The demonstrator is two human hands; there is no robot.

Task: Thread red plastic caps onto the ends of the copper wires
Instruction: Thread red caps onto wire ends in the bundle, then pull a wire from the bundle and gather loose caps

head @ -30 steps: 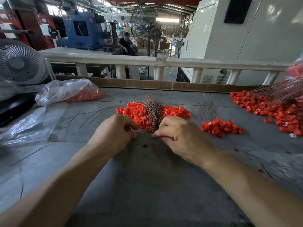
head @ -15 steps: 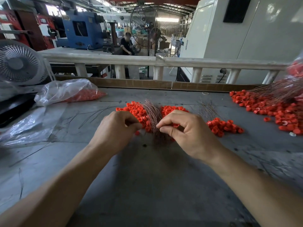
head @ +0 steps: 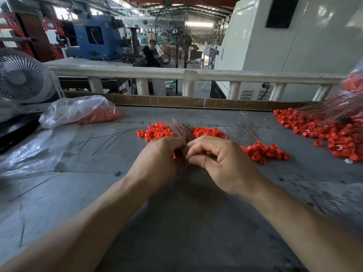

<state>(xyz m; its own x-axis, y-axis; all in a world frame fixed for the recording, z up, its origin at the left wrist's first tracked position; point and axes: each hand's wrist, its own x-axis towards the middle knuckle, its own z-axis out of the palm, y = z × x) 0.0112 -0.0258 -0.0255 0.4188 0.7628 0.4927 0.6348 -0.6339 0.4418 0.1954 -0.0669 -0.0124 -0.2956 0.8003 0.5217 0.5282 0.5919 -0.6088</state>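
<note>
Head view: the left hand (head: 161, 156) and right hand (head: 220, 160) meet at the middle of the grey table (head: 176, 222), fingertips touching, fingers of both curled. The left fingers seem to pinch the near end of a fanned bunch of copper wires (head: 179, 129); red shows inside the curled right fingers, but whether they clamp a cap cannot be told. The wires rise away from the hands over a pile of red caps (head: 157, 132) just beyond the knuckles. A second pile (head: 263, 151) lies near the right hand, a larger heap (head: 322, 128) with more wires far right. A plastic bag (head: 78, 111) of caps sits far left, beside a fan (head: 21, 79).
</note>
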